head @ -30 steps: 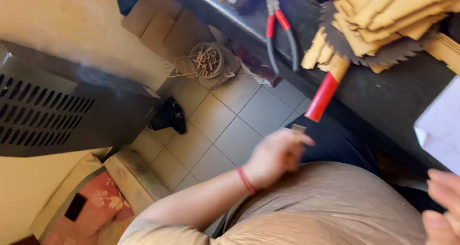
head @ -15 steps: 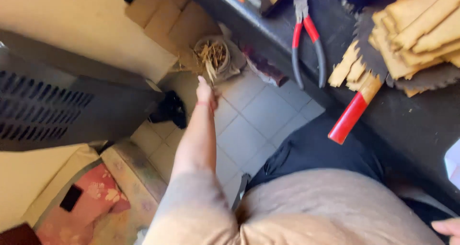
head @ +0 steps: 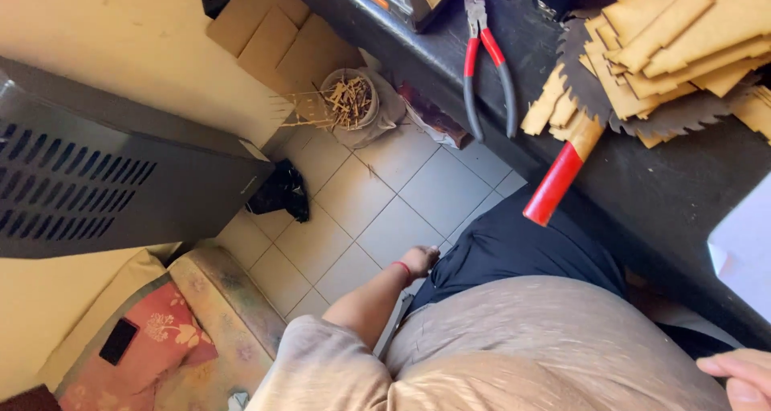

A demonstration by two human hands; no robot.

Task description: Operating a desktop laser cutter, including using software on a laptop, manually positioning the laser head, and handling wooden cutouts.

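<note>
Wood scraps, thin pale splinters piled in a small round bowl [head: 350,99], sit on the tiled floor [head: 377,210] at the far end of the scene, beside a crumpled grey bag and below flat pieces of brown cardboard [head: 273,33]; a few of the splinters show as a blurred streak just left of the bowl's rim. That bowl is well apart from the left hand [head: 419,260], which hangs low and nearer, beside the dark trouser leg [head: 514,246], with a red band at its wrist. The left hand's fingers look loosely curled and nothing shows in them, though the hand is small and partly turned away, so whether it is clenched cannot be told for sure. The right hand [head: 739,376] shows only as fingertips at the near right corner, extended and touching nothing that can be seen. To the right runs a dark workbench [head: 666,194], and on it lie red-handled pliers with grey grips [head: 486,57], a stack of tan wooden pieces [head: 683,33] over a toothed dark saw blade [head: 594,81], and a tool with a red handle [head: 558,182] that juts over the bench edge above the leg. At left stands a dark slotted metal cabinet [head: 96,186].
</note>
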